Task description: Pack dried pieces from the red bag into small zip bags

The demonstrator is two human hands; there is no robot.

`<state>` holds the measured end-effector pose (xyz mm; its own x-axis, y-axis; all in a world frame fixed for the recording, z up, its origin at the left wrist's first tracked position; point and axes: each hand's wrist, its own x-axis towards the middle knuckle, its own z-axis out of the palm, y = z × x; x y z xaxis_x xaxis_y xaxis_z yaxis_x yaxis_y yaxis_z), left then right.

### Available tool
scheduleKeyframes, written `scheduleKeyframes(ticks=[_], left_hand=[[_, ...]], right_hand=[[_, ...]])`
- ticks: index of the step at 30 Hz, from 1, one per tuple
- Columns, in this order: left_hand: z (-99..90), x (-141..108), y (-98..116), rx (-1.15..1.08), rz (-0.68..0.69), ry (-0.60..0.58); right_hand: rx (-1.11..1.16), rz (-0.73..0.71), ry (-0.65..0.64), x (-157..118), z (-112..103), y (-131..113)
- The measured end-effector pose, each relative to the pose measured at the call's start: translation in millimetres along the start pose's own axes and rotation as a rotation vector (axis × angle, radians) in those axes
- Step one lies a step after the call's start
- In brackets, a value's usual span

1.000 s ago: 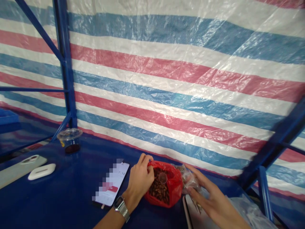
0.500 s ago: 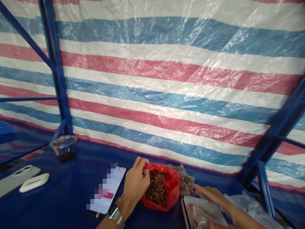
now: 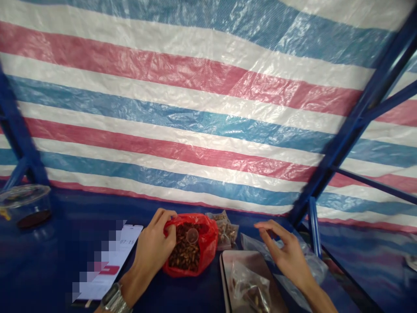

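My left hand (image 3: 154,241), with a metal watch on the wrist, pinches the left rim of a red plastic bag (image 3: 208,250). Brown, pod-like pieces (image 3: 185,256) fill the bag, and a small clear round cup (image 3: 192,236) lies on them. Above the right side of a flat scale (image 3: 228,278), my right hand (image 3: 283,248) has its fingers apart with nothing between them. On the scale rests a clear plastic bag (image 3: 250,289) with a few brown pieces inside. Small filled clear bags (image 3: 226,230) lie just behind the red bag's right side.
Loose clear plastic bags (image 3: 314,265) lie right of the scale. A phone (image 3: 110,265) with a lit screen lies left. A clear tub with dark liquid (image 3: 28,206) stands far left. Blue metal posts (image 3: 345,130) and a striped sheet (image 3: 195,113) rise behind the blue table (image 3: 78,213).
The view has swung right, so things appear further left. My right hand has lifted from beside the small filled bags and the scale, its fingers now apart. My left hand still holds the red rim.
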<state>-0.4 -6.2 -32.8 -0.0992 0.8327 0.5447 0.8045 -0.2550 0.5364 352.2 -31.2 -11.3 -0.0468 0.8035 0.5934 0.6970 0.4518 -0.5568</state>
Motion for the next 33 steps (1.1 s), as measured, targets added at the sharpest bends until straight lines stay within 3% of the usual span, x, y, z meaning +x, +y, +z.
scheduleKeyframes(ticks=[6, 21, 33], left_hand=[[0.1, 0.7, -0.8, 0.029, 0.013, 0.014], [-2.6, 3.1, 2.7, 0.165, 0.025, 0.080], [-9.2, 4.4, 6.3, 0.237, 0.252, 0.269]], right_hand=[[0.028, -0.058, -0.092, -1.1, -6.3, -17.2], [0.062, -0.073, -0.111, 0.6, -7.4, -20.6], [0.037, -0.063, -0.131, -1.0, -7.1, -21.9]])
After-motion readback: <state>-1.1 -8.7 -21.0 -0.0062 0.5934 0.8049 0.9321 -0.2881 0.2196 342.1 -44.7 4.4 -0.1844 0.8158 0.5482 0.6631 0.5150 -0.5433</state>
